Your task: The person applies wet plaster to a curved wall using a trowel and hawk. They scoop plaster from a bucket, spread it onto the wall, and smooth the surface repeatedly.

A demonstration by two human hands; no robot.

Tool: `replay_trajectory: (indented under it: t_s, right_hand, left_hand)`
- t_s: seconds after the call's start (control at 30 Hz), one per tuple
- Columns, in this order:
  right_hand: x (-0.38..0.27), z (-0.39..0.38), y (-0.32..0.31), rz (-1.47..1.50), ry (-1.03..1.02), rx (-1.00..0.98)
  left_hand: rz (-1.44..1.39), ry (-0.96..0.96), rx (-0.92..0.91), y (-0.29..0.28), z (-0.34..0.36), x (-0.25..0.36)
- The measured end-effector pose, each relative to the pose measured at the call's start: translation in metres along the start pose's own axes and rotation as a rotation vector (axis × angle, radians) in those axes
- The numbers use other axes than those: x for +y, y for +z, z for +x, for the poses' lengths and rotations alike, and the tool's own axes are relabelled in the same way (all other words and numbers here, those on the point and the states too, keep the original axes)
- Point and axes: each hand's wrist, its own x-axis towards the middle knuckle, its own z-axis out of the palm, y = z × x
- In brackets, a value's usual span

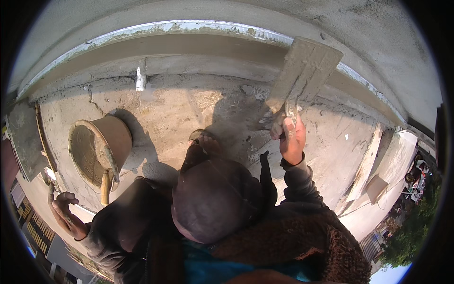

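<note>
My right hand [293, 137] is closed around the handle of a wide, flat, mortar-coated trowel [309, 66], its blade raised over the floor and reaching up toward the ledge. My left hand [66, 210] is at the lower left, apparently empty, smeared with mortar, its fingers apart and partly bent. Near it stands a bucket [120, 142] with wet grey mortar [87, 151] inside and a wooden tool handle [106, 189] over its near rim.
A plastered ledge with a pale straight strip [213, 27] curves along the wall. My bent knee [215, 196] and foot [208, 142] rest over the rough concrete floor [175, 109]. Boards [357, 175] lie at right, a grey panel [23, 137] at left. Outer edges show greenery and structures below.
</note>
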Motion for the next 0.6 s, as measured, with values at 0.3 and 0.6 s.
replay_trajectory:
  t_s: [0.3,0.6]
  right_hand:
    - [0.013,0.066,0.036,-0.210,-0.125,0.172]
    - [-0.070,0.118,0.079,-0.007,-0.508,0.161]
  left_hand:
    - [-0.072,0.029,-0.005,-0.004,0.009,-0.023]
    - [-0.069,0.045,0.031,-0.018,-0.001,-0.025]
